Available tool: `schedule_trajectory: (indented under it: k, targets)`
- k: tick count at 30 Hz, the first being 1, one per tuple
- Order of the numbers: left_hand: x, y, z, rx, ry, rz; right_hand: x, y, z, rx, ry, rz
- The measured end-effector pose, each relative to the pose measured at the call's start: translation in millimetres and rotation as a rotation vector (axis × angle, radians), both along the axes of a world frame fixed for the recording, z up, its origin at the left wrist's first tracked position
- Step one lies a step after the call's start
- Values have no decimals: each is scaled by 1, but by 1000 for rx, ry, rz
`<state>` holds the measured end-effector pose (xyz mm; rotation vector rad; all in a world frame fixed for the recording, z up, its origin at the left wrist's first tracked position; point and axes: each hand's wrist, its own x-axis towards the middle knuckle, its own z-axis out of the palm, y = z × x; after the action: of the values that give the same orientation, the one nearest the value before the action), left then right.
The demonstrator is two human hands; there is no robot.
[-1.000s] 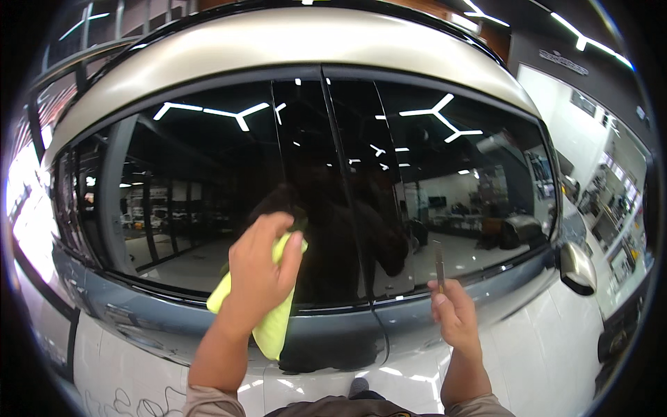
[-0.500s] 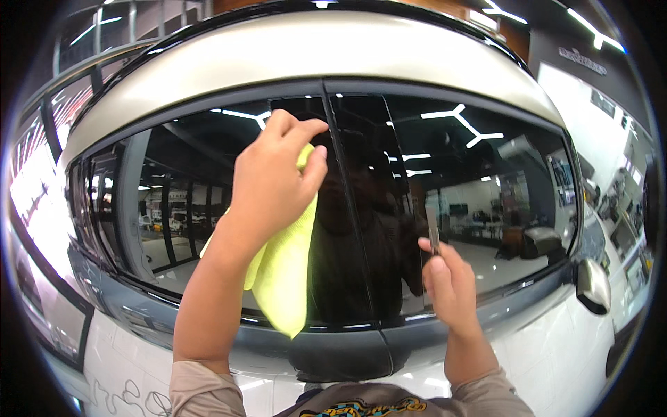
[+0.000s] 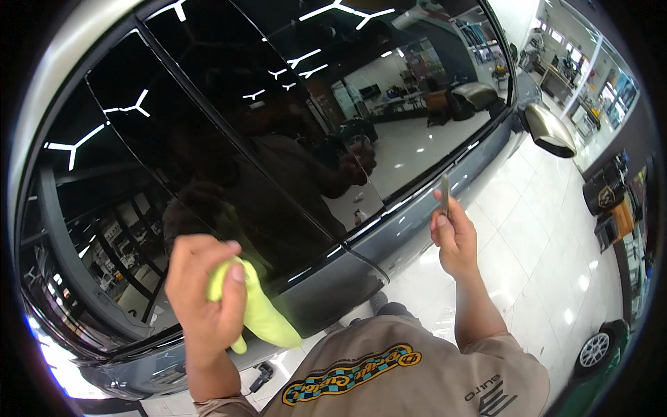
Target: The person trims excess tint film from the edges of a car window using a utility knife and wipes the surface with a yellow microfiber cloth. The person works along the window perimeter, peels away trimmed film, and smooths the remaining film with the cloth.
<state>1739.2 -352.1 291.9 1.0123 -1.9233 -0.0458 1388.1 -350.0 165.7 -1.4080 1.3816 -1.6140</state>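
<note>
My left hand (image 3: 198, 295) is closed on a bright yellow-green cloth (image 3: 262, 313), whose loose end hangs toward my body. It sits low at the left, before the lower part of the car's dark glossy side window (image 3: 229, 160). Farther right, my right hand (image 3: 456, 240) pinches a slim, flat grey metal tool (image 3: 445, 189), pointing upward. Its exact kind is too small to tell. That hand is by the grey door (image 3: 417, 215), apart from the glass as far as I can see. My reflection and ceiling lights show in the window.
A side mirror (image 3: 549, 131) juts out from the car at the right. White floor tiles (image 3: 528, 229) run alongside. A dark green car with a wheel (image 3: 595, 349) is at the lower right, and a dark drum (image 3: 603, 191) stands against the wall.
My view has tilted and turned to the right along the car. The left hand has come down from the upper window with the cloth. The right hand still holds the tool.
</note>
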Motion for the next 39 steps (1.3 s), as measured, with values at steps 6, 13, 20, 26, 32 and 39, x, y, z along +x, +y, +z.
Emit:
schedule_trajectory:
  k: [6, 13, 20, 26, 32, 39]
  targets:
    - [-13, 37, -64, 378, 245, -189, -18, 48, -66, 94, 285, -170]
    - [-50, 103, -139, 660, 498, -21, -55, 47, -117, -34, 360, -9]
    - [-134, 185, -216, 913, 594, 216, -138, 47, -182, -103, 784, 86]
    - [-164, 219, -219, 964, 572, 289, -198, 26, -205, -128, 952, 213]
    - [-155, 222, -214, 866, 438, 354, -192, 26, -203, -195, 931, 166]
    - [-138, 205, -223, 875, 510, 318, -186, 29, -174, -364, 1001, 52]
